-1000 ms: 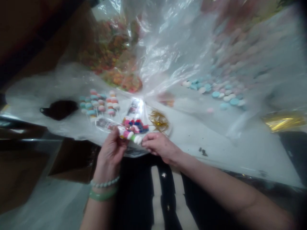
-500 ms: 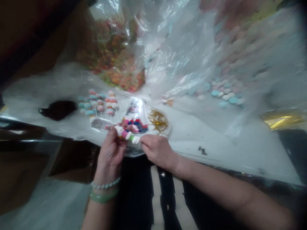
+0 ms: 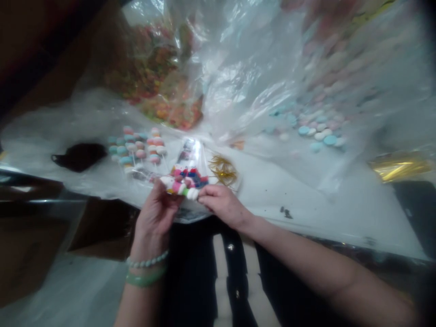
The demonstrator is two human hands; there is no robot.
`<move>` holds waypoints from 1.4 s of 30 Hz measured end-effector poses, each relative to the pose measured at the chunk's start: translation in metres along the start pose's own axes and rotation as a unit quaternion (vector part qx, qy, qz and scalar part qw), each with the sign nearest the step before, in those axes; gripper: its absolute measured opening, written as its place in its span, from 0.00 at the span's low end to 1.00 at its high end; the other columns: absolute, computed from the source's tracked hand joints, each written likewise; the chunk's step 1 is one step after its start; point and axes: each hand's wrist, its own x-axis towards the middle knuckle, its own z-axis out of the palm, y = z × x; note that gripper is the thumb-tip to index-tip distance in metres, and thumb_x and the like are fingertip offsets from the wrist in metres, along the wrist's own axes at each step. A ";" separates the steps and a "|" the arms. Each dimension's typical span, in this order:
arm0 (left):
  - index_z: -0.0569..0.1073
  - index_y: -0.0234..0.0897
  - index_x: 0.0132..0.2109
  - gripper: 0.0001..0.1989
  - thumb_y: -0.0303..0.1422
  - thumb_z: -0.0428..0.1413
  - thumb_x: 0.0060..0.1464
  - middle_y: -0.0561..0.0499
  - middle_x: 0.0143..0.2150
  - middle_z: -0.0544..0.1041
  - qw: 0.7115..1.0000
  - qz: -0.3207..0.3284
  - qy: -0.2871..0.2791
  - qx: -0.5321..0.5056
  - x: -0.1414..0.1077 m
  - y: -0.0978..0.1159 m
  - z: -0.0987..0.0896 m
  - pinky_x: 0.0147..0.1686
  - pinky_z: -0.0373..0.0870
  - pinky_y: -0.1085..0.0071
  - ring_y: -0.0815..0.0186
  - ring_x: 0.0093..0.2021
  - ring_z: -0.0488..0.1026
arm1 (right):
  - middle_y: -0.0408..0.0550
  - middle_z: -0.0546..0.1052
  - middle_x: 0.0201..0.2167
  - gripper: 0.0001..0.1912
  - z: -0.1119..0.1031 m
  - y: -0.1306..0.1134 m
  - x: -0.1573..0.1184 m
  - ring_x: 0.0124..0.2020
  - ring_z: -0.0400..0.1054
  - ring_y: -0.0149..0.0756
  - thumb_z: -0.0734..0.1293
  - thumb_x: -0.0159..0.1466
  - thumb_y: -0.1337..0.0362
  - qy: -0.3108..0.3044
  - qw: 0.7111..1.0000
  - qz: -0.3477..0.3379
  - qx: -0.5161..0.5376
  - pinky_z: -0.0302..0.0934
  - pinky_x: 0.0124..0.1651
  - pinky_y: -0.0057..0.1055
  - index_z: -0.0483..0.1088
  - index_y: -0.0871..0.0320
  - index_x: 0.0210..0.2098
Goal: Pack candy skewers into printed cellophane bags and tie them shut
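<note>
Watching remotely: left hand (image 3: 156, 213) and right hand (image 3: 221, 202) both pinch a pastel candy skewer (image 3: 180, 186), narrow grip, against a clear bag (image 3: 190, 154) of sweets on the bench (image 3: 289, 200). Bag not yet tied; more skewers (image 3: 136, 147) lie left, gold twist ties (image 3: 223, 171) right.

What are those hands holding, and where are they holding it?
A row of pink, white and green candies. The left hand pinches one end; the right hand holds the other, by a white candy.
</note>
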 end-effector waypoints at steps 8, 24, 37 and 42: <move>0.76 0.30 0.37 0.03 0.24 0.57 0.60 0.45 0.34 0.80 0.997 0.032 0.046 0.049 0.007 0.003 -0.009 0.34 0.80 0.69 0.63 0.32 0.79 | 0.35 0.63 0.14 0.02 -0.004 -0.003 0.004 0.14 0.48 0.21 0.67 0.54 0.69 -0.040 0.979 0.139 0.142 0.36 0.16 0.20 0.68 0.60 0.26; 0.76 0.30 0.42 0.07 0.31 0.58 0.62 0.42 0.39 0.81 0.998 0.028 -0.013 0.048 0.008 -0.004 -0.010 0.39 0.81 0.63 0.59 0.38 0.80 | 0.36 0.65 0.17 0.05 0.000 -0.001 0.002 0.22 0.58 0.26 0.65 0.56 0.71 0.006 0.999 0.013 -0.044 0.51 0.28 0.24 0.70 0.60 0.23; 0.76 0.34 0.39 0.11 0.24 0.67 0.48 0.47 0.37 0.81 0.994 0.068 -0.037 0.071 0.009 -0.005 -0.014 0.34 0.79 0.70 0.62 0.35 0.80 | 0.33 0.60 0.15 0.05 -0.013 0.001 0.010 0.11 0.42 0.18 0.63 0.60 0.75 -0.173 0.911 0.244 0.284 0.36 0.14 0.16 0.66 0.61 0.29; 0.76 0.32 0.40 0.10 0.22 0.66 0.49 0.47 0.37 0.81 0.996 0.048 -0.029 0.068 0.009 -0.002 -0.013 0.34 0.80 0.69 0.61 0.34 0.80 | 0.33 0.58 0.16 0.06 -0.017 0.004 0.013 0.12 0.40 0.18 0.61 0.63 0.74 -0.215 0.876 0.298 0.312 0.36 0.15 0.16 0.66 0.62 0.30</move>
